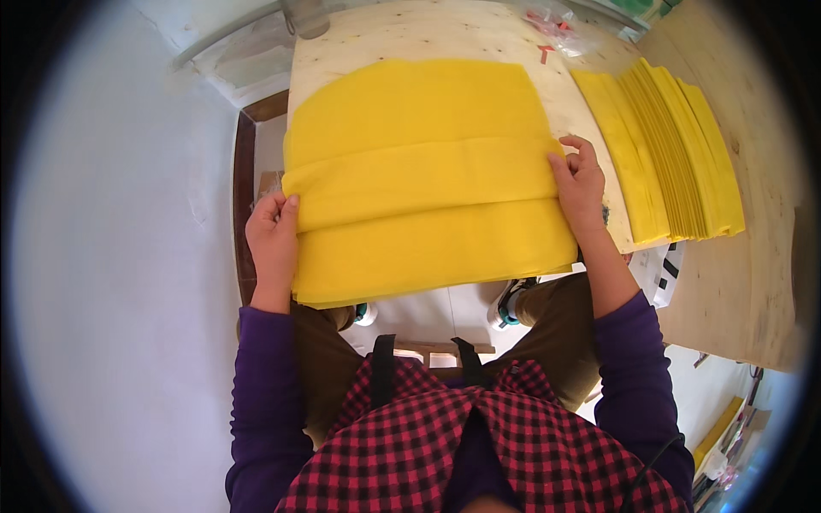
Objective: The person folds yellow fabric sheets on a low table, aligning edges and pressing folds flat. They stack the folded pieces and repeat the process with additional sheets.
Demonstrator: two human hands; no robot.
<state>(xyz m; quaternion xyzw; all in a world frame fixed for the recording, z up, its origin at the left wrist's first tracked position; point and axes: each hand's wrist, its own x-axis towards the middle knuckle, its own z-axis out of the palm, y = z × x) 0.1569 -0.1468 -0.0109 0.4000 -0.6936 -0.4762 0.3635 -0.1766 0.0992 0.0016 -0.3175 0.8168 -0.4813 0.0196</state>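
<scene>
Across the tabletop (pixel 376 34), the yellow cloth (pixel 419 98) lies with its folded band (pixel 423 177) running crosswise from my left hand (pixel 274 238), which pinches one end, to my right hand (pixel 583 186), which touches the other, its grip unclear.

The cloth (pixel 419 171) was bright yellow (so, too, was the stack (pixel 676 162)); the apron (pixel 376 457) showed pinkish-red and black checks, the sleeves (pixel 267 385) purple, the trousers (pixel 560 329) brown.
</scene>
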